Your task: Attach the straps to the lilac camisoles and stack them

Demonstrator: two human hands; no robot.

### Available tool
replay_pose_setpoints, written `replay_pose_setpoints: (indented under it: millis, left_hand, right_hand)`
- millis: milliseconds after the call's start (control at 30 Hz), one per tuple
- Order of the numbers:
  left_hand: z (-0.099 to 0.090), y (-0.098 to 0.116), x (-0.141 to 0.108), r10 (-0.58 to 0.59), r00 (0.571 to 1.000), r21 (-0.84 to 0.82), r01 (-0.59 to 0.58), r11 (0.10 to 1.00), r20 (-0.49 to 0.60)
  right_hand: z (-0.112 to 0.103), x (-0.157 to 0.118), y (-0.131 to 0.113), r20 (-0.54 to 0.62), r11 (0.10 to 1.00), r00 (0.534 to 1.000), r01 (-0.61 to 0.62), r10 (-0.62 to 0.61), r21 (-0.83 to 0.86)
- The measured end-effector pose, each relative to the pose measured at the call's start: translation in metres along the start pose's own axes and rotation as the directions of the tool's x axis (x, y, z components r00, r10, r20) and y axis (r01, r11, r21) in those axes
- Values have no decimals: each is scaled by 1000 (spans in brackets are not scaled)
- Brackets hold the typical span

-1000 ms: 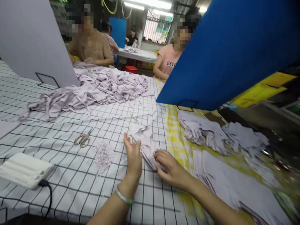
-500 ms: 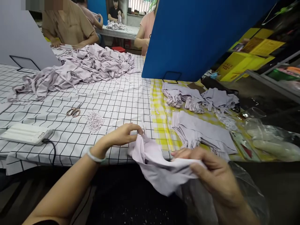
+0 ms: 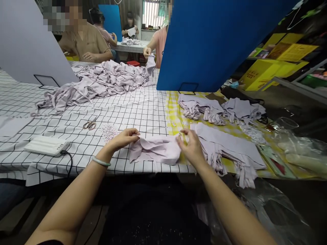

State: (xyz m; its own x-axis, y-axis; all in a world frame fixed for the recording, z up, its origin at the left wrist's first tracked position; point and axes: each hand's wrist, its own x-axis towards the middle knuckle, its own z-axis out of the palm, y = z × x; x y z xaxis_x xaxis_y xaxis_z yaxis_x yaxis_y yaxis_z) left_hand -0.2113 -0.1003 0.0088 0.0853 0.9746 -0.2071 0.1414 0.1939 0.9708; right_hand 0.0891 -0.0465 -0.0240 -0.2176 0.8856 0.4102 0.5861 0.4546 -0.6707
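Note:
A pale lilac cloth piece (image 3: 159,149) lies partly spread at the table's front edge, its top edge slightly raised. My left hand (image 3: 126,139) pinches its upper left corner between thumb and fingers. At the upper right corner my right hand (image 3: 189,144) has its thumb and forefinger around the edge. Just right of that hand is a stack of flat lilac cloth pieces (image 3: 230,143) with straps hanging over the edge. Scissors (image 3: 90,125) and a little heap of thread scraps (image 3: 109,132) lie left of my hands.
A large pile of lilac cloth (image 3: 109,78) lies at the back left. A blue board (image 3: 199,44) and a pale board (image 3: 33,44) stand upright. A white power bank (image 3: 47,145) with a cable is at the left, a phone (image 3: 276,161) at the right. People sit across the table.
The cloth has gone from hanging bunched over the edge to lying on the table. My right hand has moved up and left. Across the table, a person's hand now lifts a cloth piece.

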Motion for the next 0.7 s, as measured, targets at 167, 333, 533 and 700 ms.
replay_pose_setpoints:
  millis: [167, 333, 533, 700]
  left_hand:
    - [-11, 0, 4, 3, 996, 9, -4, 1000, 88]
    - [-1, 11, 32, 187, 914, -144, -253, 957, -360]
    - [13, 8, 83, 100, 872, -385, -311, 869, -480]
    - [5, 2, 111, 24, 837, -253, -192, 948, -547]
  right_hand:
    - [27, -21, 3, 428, 987, 894, 160, -136, -20]
    - [53, 4, -1, 382, 991, 918, 133, -111, -32]
    - [80, 50, -14, 393, 995, 914, 89, -103, 55]
    - [117, 144, -10, 186, 984, 982, -13, -21, 179]
